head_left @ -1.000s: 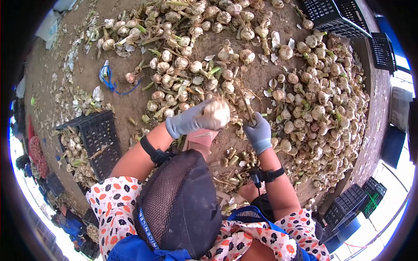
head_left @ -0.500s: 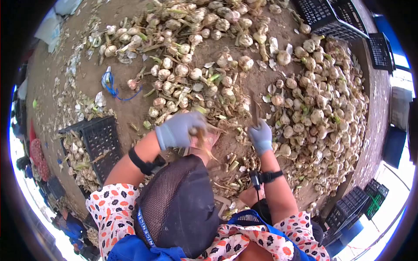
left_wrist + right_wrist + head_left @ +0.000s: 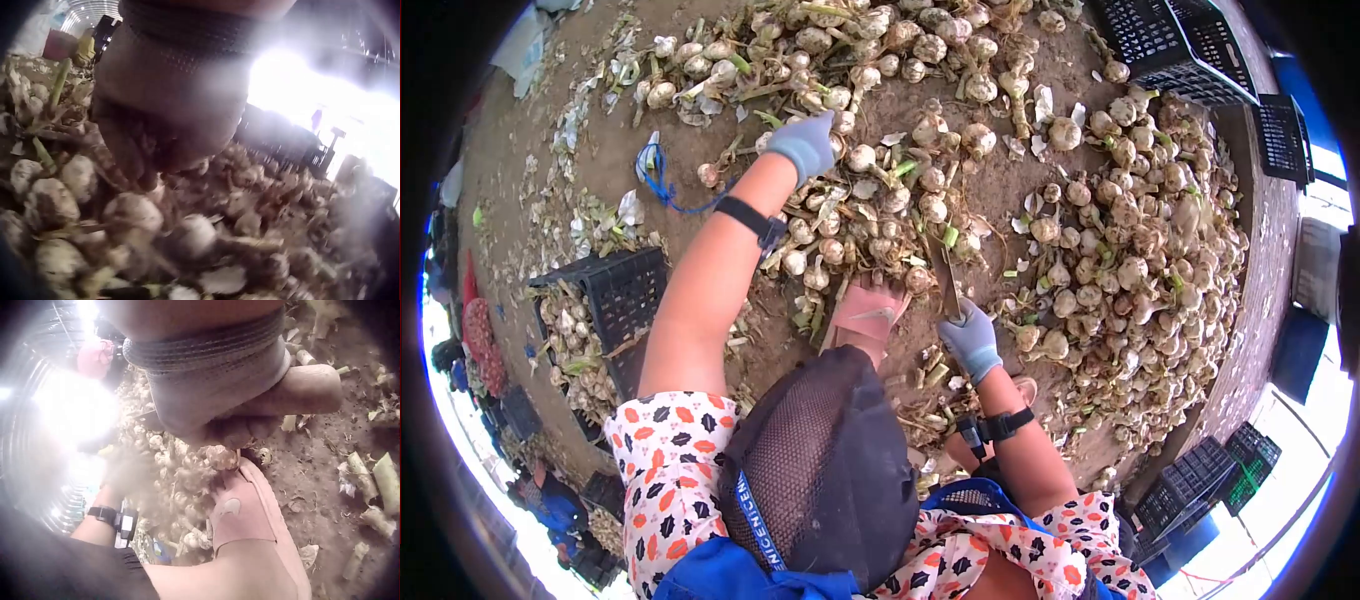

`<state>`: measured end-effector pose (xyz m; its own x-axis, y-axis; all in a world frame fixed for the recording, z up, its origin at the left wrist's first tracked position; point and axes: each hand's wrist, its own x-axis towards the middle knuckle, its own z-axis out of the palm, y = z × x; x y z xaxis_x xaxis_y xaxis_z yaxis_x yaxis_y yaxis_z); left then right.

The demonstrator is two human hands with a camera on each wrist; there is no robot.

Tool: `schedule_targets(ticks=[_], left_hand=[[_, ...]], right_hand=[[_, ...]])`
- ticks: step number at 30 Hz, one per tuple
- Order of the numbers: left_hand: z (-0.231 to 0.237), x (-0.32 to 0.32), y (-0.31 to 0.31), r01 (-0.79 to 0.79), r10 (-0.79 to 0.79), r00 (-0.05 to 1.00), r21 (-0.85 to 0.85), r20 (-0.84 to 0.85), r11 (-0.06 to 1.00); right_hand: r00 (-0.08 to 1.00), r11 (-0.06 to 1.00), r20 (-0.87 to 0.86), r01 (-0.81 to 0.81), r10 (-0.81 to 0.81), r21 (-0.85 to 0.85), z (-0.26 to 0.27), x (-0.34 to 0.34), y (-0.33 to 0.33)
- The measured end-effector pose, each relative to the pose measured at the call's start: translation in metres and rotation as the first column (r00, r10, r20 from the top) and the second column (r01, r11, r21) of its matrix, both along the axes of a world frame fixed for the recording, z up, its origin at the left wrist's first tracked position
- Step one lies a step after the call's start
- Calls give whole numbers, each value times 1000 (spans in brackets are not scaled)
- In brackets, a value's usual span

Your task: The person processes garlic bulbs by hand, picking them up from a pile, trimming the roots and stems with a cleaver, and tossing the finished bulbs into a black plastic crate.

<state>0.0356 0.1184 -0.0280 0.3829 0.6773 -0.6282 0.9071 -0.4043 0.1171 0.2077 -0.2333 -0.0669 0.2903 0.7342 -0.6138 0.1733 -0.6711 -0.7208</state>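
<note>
My gloved left hand (image 3: 803, 146) reaches down into loose garlic bulbs (image 3: 862, 158) ahead of my foot. In the left wrist view its fingers (image 3: 147, 178) bend down right at a garlic bulb (image 3: 132, 212); whether they grip one I cannot tell. My gloved right hand (image 3: 970, 340) grips a knife (image 3: 946, 285) low near my foot, its blade directed forward. The wooden knife handle (image 3: 306, 390) sticks out behind that hand in the right wrist view. Garlic stalks (image 3: 59, 84) lie among the bulbs under my left hand.
A large garlic heap (image 3: 1140, 270) spreads to the right. A black crate (image 3: 628, 300) with garlic stands at left, another crate (image 3: 1175, 50) at the far right. My sandalled foot (image 3: 868, 312) sits between the hands. Cut stalks (image 3: 932, 372) and a blue strap (image 3: 658, 180) lie on the soil.
My left hand, which held a garlic bulb near the knife a second ago, drew back towards me, then moved forward to the loose bulbs. The right hand has kept the knife and shifted slightly left.
</note>
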Motion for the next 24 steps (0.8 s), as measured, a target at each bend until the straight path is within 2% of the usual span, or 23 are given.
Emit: schedule_targets(ticks=[1, 2, 3, 4, 5, 6, 7, 8, 9, 10, 11, 12, 13, 14, 15, 16, 18, 19, 20, 22, 24], left_hand=[[-13, -9, -8, 47, -46, 998, 16, -49, 999], [-29, -20, -16, 71, -77, 995, 87, 62, 994], [-16, -16, -24, -14, 13, 999, 35, 29, 999], [-4, -12, -30, -101, 101, 995, -15, -10, 995], [-31, -18, -31, -114, 113, 993, -25, -34, 993], [-19, -10, -37, -107, 107, 993, -5, -52, 994], [-31, -12, -38, -85, 85, 996, 8, 32, 996], [-40, -19, -38, -76, 72, 992, 31, 108, 997], [-26, -21, -42, -58, 63, 941, -25, 333, 998], [-4, -21, -52, -44, 65, 848, -52, 527, 998], [15, -17, -68, -143, 131, 714, -40, 687, 989], [-3, -12, -74, -31, 138, 736, -171, 663, 985], [-21, -13, -94, 15, 101, 457, -122, 884, 992], [20, -7, -101, 110, 166, 599, -286, 783, 952], [27, -4, -116, 80, 131, 583, -217, 802, 973], [45, 6, -119, 178, 102, 719, -325, 687, 929], [55, 11, -134, 218, -28, 698, -175, 716, 960], [59, 12, -133, 187, -8, 704, -174, 710, 967], [63, 13, -133, 150, 32, 718, -200, 695, 968], [58, 9, -134, 97, 88, 733, -232, 675, 968], [50, 9, -132, 34, 107, 767, -206, 632, 978]], right_hand=[[1000, 1000, -14, -1, 1, -21, -7, -1, -3], [1000, 999, -29, 1, -2, -37, -11, -3, -3], [998, 998, 43, -55, 56, -27, 0, -6, 5], [998, 998, 36, -55, 56, -24, 4, -8, 9], [999, 998, -22, -45, 44, -49, 5, -10, 13], [996, 996, -78, -39, 33, -74, 5, -12, 15], [997, 995, -18, -74, 73, -63, 5, -12, 19], [995, 994, -32, -97, 96, -51, 9, -11, 21], [999, 999, 8, -44, 44, 18, 24, -11, 27], [1000, 995, 22, -7, 5, 103, 38, -13, 37], [998, 1000, 60, -1, 0, 19, 52, -14, 46], [979, 986, -119, 158, -163, -55, 5, -3, 22], [996, 972, -64, 38, -55, -232, 50, -5, 55], [970, 981, -189, 127, -154, -148, 68, -11, 68], [972, 996, -219, 88, -80, 29, 68, -15, 75], [973, 979, -230, 70, -25, 193, 61, -14, 75], [817, 937, -547, 312, -183, 154, 37, -1, 76], [780, 907, -596, 373, -192, 196, 63, -17, 91], [734, 871, -613, 470, -294, 145, 70, -25, 96], [755, 886, -630, 405, -184, 225, 60, -15, 98], [719, 840, -630, 509, -295, 188, 69, -23, 111]])
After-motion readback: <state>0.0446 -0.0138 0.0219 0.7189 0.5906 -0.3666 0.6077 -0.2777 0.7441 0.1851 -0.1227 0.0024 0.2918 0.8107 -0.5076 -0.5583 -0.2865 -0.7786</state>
